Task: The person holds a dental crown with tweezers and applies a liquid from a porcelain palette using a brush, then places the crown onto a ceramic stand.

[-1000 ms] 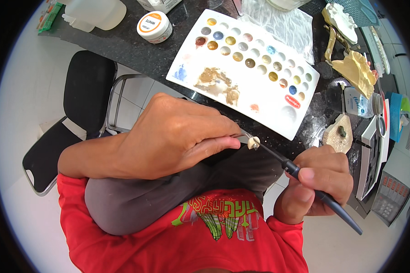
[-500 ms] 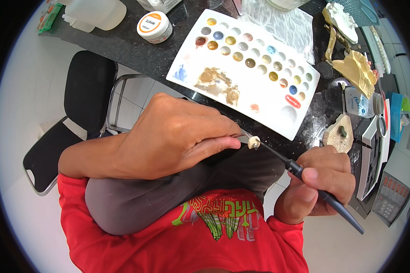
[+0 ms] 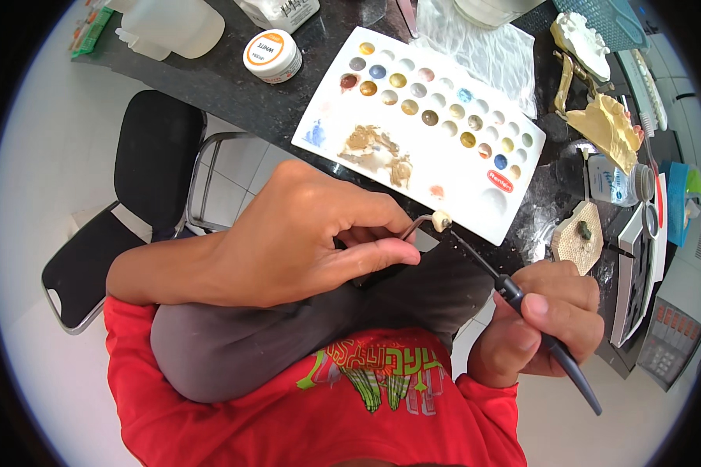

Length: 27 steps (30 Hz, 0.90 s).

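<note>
Cream crown-like piece, just right of frame centre: we judge it light, stiff, chippable, best held by its thin metal holder, which our left hand pinches; our right hand grips a dark-handled tool. Black speckled worktop, upper frame, carries a white palette; black chair, left.

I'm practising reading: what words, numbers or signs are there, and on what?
I won't copy words, but print shows on:
Round white jar, orange-ringed lid: readable.
Rectangular white palette: readable, red oval.
Red cloth shirt: stylised, partly readable.
Grey-capped clear bottle: too small.
White container: unreadable, cut off.
</note>
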Each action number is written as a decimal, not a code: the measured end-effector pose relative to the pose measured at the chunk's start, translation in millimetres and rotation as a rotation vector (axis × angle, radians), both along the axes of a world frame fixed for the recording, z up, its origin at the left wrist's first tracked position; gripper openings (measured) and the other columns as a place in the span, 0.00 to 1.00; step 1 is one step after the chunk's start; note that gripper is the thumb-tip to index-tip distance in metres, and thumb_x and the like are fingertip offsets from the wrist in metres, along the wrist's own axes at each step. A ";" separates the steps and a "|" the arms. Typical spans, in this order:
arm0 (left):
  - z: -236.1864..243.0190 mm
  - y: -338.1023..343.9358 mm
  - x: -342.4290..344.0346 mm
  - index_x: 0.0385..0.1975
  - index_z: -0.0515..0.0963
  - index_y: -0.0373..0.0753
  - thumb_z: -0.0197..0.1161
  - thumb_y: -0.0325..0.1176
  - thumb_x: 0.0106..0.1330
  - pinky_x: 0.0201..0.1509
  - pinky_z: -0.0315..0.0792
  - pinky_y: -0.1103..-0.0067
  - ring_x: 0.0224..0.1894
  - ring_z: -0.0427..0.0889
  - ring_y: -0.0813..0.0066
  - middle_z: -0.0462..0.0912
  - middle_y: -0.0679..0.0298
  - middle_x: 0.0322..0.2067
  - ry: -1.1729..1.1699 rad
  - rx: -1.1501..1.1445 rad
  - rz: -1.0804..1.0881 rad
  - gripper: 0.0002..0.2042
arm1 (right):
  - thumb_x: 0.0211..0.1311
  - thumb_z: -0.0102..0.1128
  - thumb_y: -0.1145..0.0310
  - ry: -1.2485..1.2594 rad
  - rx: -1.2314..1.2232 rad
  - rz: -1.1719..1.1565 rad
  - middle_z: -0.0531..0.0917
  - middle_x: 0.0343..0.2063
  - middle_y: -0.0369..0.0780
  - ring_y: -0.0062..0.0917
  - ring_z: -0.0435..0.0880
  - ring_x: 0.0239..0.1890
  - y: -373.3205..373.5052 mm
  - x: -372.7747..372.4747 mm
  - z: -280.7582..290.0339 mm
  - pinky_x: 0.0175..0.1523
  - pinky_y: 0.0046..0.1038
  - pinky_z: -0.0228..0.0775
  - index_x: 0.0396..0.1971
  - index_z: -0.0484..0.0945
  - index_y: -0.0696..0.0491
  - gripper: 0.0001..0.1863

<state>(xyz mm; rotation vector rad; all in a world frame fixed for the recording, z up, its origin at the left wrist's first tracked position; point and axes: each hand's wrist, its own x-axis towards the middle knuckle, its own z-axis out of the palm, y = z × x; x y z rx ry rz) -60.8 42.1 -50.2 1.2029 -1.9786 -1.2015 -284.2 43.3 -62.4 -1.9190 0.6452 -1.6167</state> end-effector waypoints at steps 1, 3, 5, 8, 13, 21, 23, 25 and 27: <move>0.2 -0.5 -0.1 0.27 0.81 0.32 0.70 0.28 0.53 0.25 0.75 0.85 0.23 0.83 0.76 0.84 0.61 0.24 0.000 0.007 -0.002 0.07 | 0.50 0.64 0.75 0.007 0.000 -0.015 0.75 0.22 0.39 0.22 0.75 0.16 0.8 0.4 -0.2 0.18 0.18 0.68 0.31 0.76 0.61 0.09; 0.1 -0.5 -0.4 0.27 0.81 0.32 0.70 0.28 0.53 0.25 0.75 0.86 0.23 0.83 0.77 0.84 0.61 0.24 0.007 0.020 0.004 0.07 | 0.50 0.64 0.76 0.042 -0.006 0.005 0.75 0.22 0.40 0.22 0.76 0.16 -0.5 -0.5 0.9 0.19 0.19 0.69 0.32 0.75 0.61 0.09; -0.7 0.6 -0.9 0.26 0.81 0.32 0.70 0.28 0.53 0.25 0.75 0.86 0.22 0.83 0.77 0.84 0.61 0.23 0.021 0.034 0.021 0.07 | 0.50 0.64 0.76 0.072 -0.007 0.011 0.75 0.22 0.40 0.22 0.76 0.16 -1.3 -0.6 2.3 0.19 0.19 0.69 0.32 0.76 0.61 0.10; 0.4 -0.3 -0.8 0.26 0.81 0.32 0.70 0.28 0.53 0.25 0.75 0.86 0.22 0.83 0.78 0.84 0.61 0.23 0.007 0.023 0.012 0.07 | 0.49 0.64 0.77 0.113 0.001 -0.002 0.75 0.23 0.39 0.22 0.76 0.16 -1.6 -0.2 4.9 0.18 0.19 0.69 0.33 0.76 0.60 0.10; 0.7 -0.8 -1.0 0.26 0.81 0.33 0.69 0.27 0.54 0.24 0.74 0.86 0.22 0.83 0.77 0.84 0.61 0.23 0.009 0.007 0.009 0.06 | 0.46 0.65 0.79 0.146 0.031 -0.004 0.75 0.22 0.39 0.22 0.76 0.16 -0.2 0.2 6.1 0.18 0.20 0.69 0.34 0.77 0.59 0.12; -0.6 0.2 -1.9 0.26 0.81 0.34 0.69 0.27 0.54 0.23 0.72 0.85 0.20 0.82 0.77 0.83 0.61 0.22 0.038 -0.001 0.026 0.05 | 0.45 0.67 0.78 0.153 0.046 -0.015 0.76 0.21 0.39 0.23 0.77 0.16 1.5 -0.1 8.4 0.18 0.19 0.69 0.34 0.77 0.58 0.13; -0.1 -0.5 -2.0 0.26 0.81 0.34 0.69 0.28 0.54 0.23 0.72 0.85 0.20 0.82 0.77 0.83 0.61 0.22 0.033 -0.004 0.019 0.05 | 0.45 0.67 0.79 0.156 0.048 -0.014 0.76 0.21 0.39 0.22 0.77 0.16 1.0 0.8 8.9 0.18 0.19 0.69 0.34 0.78 0.58 0.13; 0.4 -0.1 -1.9 0.26 0.81 0.34 0.70 0.28 0.54 0.23 0.71 0.85 0.20 0.82 0.77 0.83 0.61 0.22 0.024 -0.015 0.024 0.05 | 0.45 0.67 0.79 0.147 0.047 -0.013 0.76 0.21 0.39 0.22 0.78 0.16 0.9 2.5 8.9 0.18 0.19 0.69 0.34 0.78 0.58 0.13; 0.3 0.0 -1.9 0.26 0.81 0.34 0.70 0.28 0.54 0.23 0.71 0.85 0.20 0.81 0.77 0.83 0.61 0.22 0.022 -0.018 0.025 0.05 | 0.44 0.66 0.79 0.162 0.059 -0.011 0.77 0.21 0.39 0.22 0.78 0.16 3.0 0.6 9.5 0.18 0.19 0.69 0.34 0.78 0.58 0.14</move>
